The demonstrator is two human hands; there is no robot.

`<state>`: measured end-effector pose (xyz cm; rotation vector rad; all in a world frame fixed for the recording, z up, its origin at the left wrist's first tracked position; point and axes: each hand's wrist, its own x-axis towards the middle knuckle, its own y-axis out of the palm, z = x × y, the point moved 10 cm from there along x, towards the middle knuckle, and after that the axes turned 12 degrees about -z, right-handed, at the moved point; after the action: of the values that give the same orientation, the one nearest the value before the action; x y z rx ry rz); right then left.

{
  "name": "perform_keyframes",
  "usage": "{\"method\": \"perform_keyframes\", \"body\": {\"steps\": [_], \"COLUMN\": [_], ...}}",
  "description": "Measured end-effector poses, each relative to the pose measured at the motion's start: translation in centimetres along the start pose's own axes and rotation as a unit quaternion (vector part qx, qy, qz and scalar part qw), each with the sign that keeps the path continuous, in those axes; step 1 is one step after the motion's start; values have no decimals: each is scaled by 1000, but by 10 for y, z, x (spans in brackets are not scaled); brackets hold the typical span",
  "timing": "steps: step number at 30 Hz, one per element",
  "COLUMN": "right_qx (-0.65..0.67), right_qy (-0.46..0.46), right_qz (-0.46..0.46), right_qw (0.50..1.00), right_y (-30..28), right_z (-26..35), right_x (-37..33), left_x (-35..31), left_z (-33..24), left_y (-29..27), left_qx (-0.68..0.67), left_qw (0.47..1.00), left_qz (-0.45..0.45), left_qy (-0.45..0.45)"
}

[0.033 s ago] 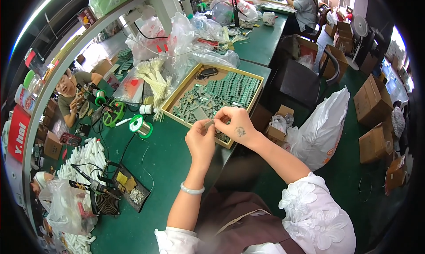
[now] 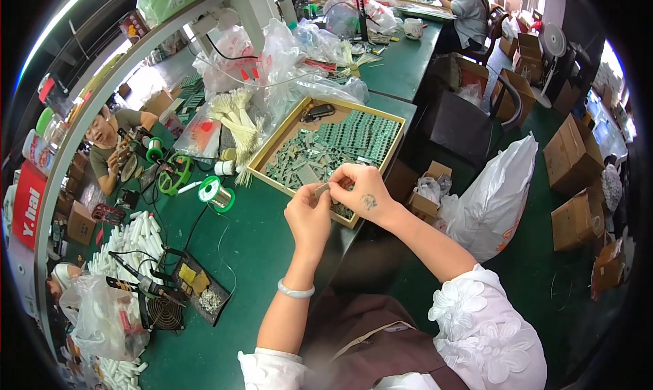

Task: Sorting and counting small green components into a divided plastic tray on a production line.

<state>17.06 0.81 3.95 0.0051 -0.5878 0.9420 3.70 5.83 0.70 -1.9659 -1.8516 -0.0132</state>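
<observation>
My left hand (image 2: 307, 216) and my right hand (image 2: 360, 191) meet over the near edge of a shallow yellow-rimmed tray (image 2: 272, 179). Fingertips of both hands pinch a small greyish circuit board (image 2: 322, 191), mostly hidden by the fingers. Inside the tray, loose circuit board pieces (image 2: 299, 160) lie in a jumbled heap toward the left. Green panels of joined circuit boards (image 2: 360, 133) are lined up in rows on the right. A dark object (image 2: 320, 111) like a key fob rests in the far corner.
On the green table (image 2: 204, 254) stand a solder spool (image 2: 216, 194), a soldering iron stand with sponge (image 2: 201, 284), white tubes (image 2: 132, 244) and a wire bundle (image 2: 238, 121). Plastic bags (image 2: 279, 57) lie behind. A chair (image 2: 462, 121) and white bag (image 2: 493, 193) are at right. Another person (image 2: 115, 142) sits opposite.
</observation>
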Motion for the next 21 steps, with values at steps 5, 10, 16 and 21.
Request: {"method": "perform_keyframes", "body": {"steps": [5, 10, 16, 21], "right_qx": [71, 47, -40, 1], "right_qy": [39, 38, -129, -91], "right_qz": [13, 15, -62, -24], "right_qw": [997, 998, 989, 996], "right_y": [3, 4, -10, 0], "right_z": [-9, -3, 15, 18], "right_x": [2, 0, 1, 2], "left_x": [1, 3, 0, 1], "left_z": [5, 7, 7, 5], "left_y": [4, 6, 6, 1], "left_qx": [-165, -134, -160, -184], "left_qw": [982, 988, 983, 980], "left_qz": [39, 41, 51, 33], "left_qy": [-81, -69, -67, -73]}}
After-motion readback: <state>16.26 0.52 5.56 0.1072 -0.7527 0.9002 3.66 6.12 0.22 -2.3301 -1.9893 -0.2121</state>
